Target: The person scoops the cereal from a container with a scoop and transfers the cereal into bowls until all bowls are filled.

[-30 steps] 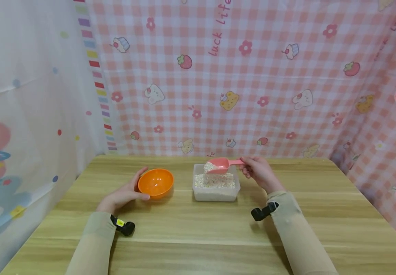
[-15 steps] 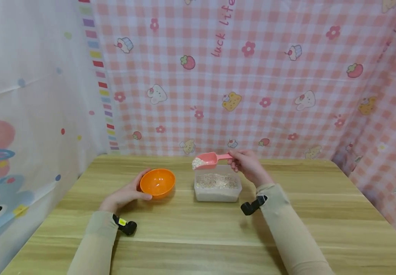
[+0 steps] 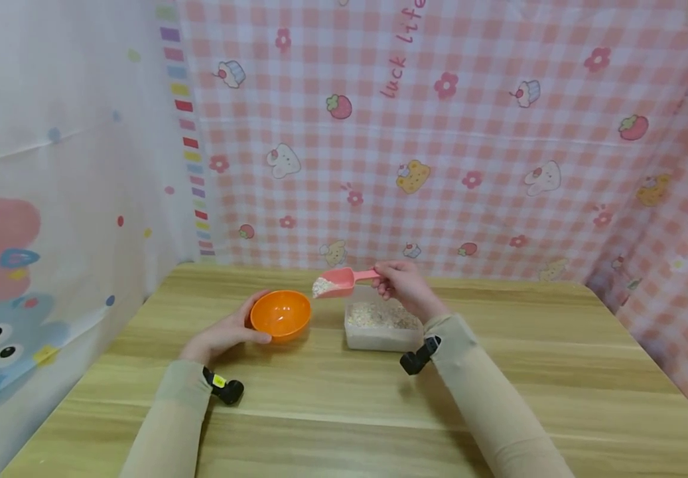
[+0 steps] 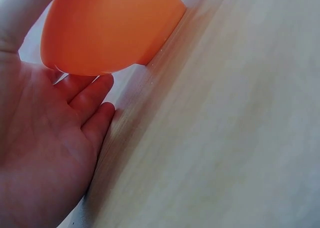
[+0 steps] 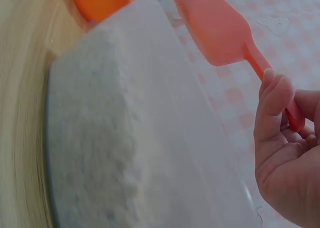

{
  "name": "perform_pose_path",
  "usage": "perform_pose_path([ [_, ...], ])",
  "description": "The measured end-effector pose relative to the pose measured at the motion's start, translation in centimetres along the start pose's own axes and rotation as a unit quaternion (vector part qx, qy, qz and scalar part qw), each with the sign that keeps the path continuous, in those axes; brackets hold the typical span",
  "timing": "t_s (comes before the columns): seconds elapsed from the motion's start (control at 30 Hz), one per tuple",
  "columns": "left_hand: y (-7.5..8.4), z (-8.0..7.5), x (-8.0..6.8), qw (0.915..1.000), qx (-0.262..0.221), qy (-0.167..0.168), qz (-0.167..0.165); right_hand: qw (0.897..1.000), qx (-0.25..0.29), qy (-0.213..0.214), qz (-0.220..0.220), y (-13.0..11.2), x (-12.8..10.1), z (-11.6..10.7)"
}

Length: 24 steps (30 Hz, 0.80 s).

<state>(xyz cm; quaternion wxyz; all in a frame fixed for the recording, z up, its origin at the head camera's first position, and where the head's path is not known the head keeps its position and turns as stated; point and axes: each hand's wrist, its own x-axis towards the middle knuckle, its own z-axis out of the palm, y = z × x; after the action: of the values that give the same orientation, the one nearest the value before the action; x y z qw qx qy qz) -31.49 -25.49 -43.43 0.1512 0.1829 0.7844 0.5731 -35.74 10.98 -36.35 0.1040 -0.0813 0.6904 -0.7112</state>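
The scoop (image 3: 339,281), pink and loaded with pale grain, hangs in the air between the tub (image 3: 383,326) and the bowl (image 3: 280,314), with its mouth just right of the bowl's rim and slightly above it. It is roughly level, tipped a little toward the bowl. The right hand (image 3: 402,285) pinches its thin handle, fingers curled round it, above the tub's far edge; the right wrist view shows the fingertips (image 5: 272,95) closed on the handle and the underside of the scoop (image 5: 215,25) out over the tub (image 5: 115,138).

The bowl, orange, stands on the bench (image 3: 344,398) left of the tub and apart from it. Its inside looks bare in the head view, with no grain that I can make out. The left hand (image 3: 224,332) cups its near-left side with relaxed, nearly straight fingers against the wall; in the left wrist view the palm (image 4: 45,158) lies just beside the bowl (image 4: 107,28), and the fingers look loose rather than clamped.

The tub, clear plastic, sits right of the bowl and holds a good layer of the same grain.

Judging by this, a scoopful has been lifted out and carried most of the way across; tipping it into the bowl is not yet done, and plenty of grain remains in the tub.

Behind the bowl, pink checked cloth (image 3: 439,133) hangs along the bench's far edge.
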Motion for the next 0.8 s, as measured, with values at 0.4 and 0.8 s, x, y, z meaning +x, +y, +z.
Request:
perform_pose_path([
  [0.4,0.1,-0.1,-0.1,1.0000,0.005,0.002,-0.005,0.998,-0.049,-0.023,0.012,0.0,1.5,3.2],
  [0.8,-0.2,-0.3,0.0,0.9998,0.016,0.007,-0.006,0.990,-0.133,-0.047,-0.016,-0.3,2.3,5.3],
])
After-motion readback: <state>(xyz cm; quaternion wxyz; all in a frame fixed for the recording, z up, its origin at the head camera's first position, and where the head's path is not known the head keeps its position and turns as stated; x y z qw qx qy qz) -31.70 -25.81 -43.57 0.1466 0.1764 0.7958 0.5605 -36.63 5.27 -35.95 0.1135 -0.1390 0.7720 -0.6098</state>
